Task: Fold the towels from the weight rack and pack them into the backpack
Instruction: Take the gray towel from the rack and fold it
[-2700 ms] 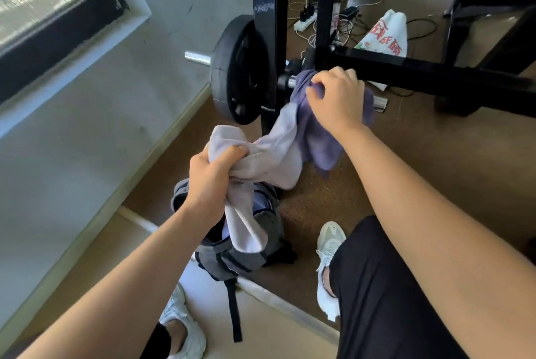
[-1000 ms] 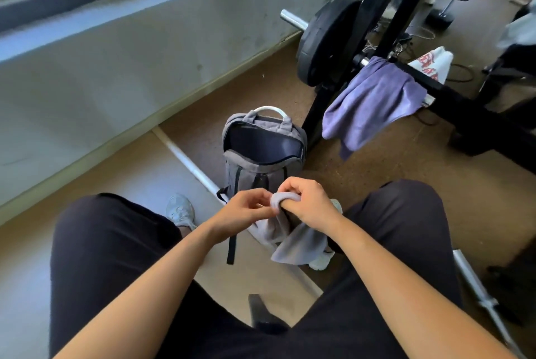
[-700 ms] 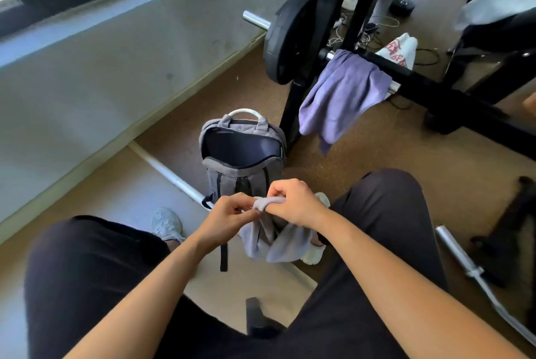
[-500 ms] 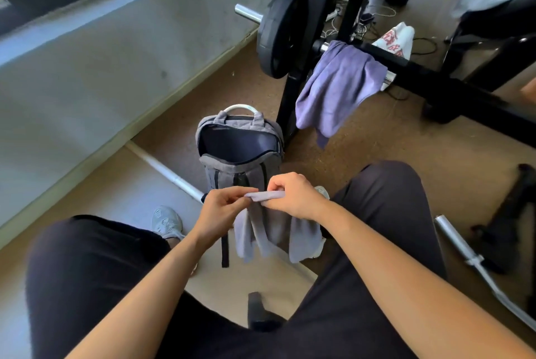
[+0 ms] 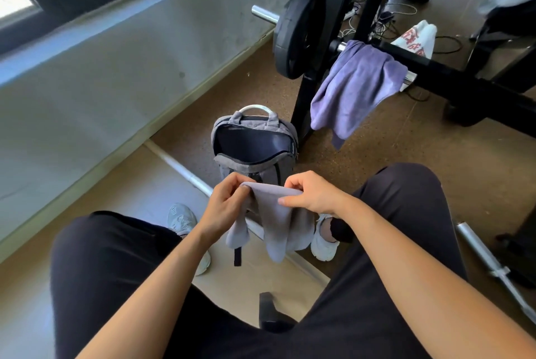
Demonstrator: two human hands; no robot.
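Observation:
A pale grey towel point(image 5: 275, 222) hangs between my knees. My left hand point(image 5: 224, 203) pinches its top edge on the left and my right hand point(image 5: 311, 194) pinches that edge on the right, a short span stretched between them. Just beyond them on the floor stands a grey backpack point(image 5: 255, 144), upright, its top unzipped and its dark inside showing. A purple towel point(image 5: 353, 86) is draped over a bar of the black weight rack point(image 5: 327, 25) behind and to the right of the backpack.
A black weight plate point(image 5: 293, 31) on a chrome bar sits at the rack's left. A loose barbell point(image 5: 493, 266) lies on the floor at right. A white printed bag point(image 5: 417, 36) and cables lie behind the rack. The wall runs along the left.
I pulled the grey towel off the rack and brought it down in front of me. In the last half second my hands drew apart, spreading its top edge.

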